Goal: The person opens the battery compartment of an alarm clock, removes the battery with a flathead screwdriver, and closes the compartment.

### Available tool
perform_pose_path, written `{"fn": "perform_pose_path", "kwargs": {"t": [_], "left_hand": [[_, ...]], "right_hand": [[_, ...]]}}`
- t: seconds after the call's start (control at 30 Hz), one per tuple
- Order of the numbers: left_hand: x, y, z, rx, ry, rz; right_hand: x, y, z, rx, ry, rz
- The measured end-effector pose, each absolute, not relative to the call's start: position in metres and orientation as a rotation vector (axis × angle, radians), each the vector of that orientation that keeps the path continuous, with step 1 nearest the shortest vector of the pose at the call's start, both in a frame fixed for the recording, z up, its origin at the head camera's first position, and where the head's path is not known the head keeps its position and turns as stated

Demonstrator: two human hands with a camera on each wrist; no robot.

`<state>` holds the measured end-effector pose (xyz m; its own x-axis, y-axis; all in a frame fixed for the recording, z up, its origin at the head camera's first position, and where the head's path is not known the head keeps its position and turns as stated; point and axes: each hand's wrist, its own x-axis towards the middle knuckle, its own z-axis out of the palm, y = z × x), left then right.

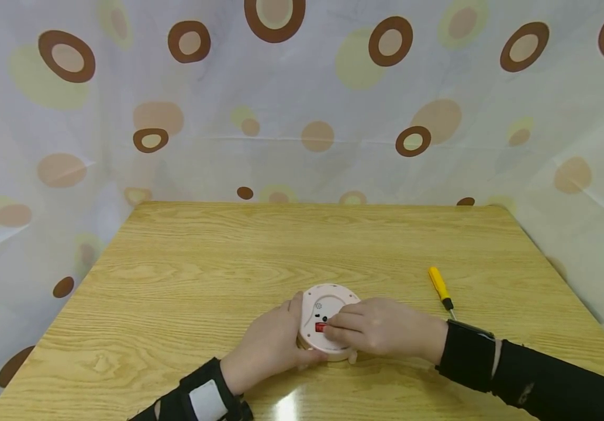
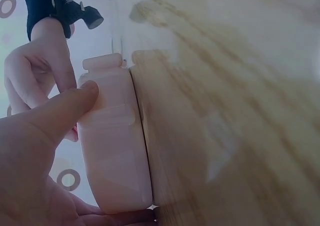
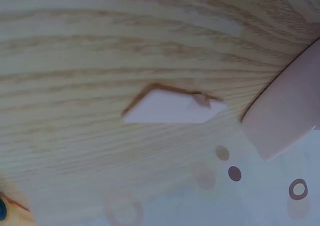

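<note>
A round pale pink clock [image 1: 309, 345] lies with its back facing up on the table, a red battery [image 1: 320, 327] showing in the slot in its back. My left hand [image 1: 275, 336] grips the clock's left side. In the left wrist view its thumb presses on the clock's side wall [image 2: 115, 156], close to a small foot [image 2: 103, 62]. My right hand [image 1: 370, 324] has curled thumb and fingers at the battery's right end, covering part of the slot. A small flat pale pink piece [image 3: 170, 108] lies on the table in the right wrist view.
A screwdriver with a yellow handle [image 1: 438, 283] lies to the right, its shaft running behind the right wrist. The wood-grain table [image 1: 228, 245] ends at a back curtain [image 1: 280, 158] patterned with circles.
</note>
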<state>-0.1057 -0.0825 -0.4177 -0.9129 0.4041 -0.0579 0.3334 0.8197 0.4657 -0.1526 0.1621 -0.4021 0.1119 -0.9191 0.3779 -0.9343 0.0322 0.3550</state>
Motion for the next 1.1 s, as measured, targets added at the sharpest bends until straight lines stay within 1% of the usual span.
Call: {"fn": "perform_pose_path", "kwargs": {"t": [0.2,0.57,0.83,1.1], "left_hand": [[-0.105,-0.083,-0.419,0.587,2.868,0.671],[-0.105,-0.083,-0.420,0.575,2.870,0.662],[-0.105,-0.084,-0.419,0.597,2.872,0.656],[-0.105,-0.084,-0.418,0.614,2.878,0.678]], "right_hand": [[-0.148,0.157,-0.398,1.853,-1.814,-0.091],[-0.150,0.150,-0.396,1.834,-1.799,-0.329],[-0.148,0.140,-0.394,1.840,-1.789,-0.423],[-0.142,0.134,-0.393,1.780,-1.799,-0.557]]}}
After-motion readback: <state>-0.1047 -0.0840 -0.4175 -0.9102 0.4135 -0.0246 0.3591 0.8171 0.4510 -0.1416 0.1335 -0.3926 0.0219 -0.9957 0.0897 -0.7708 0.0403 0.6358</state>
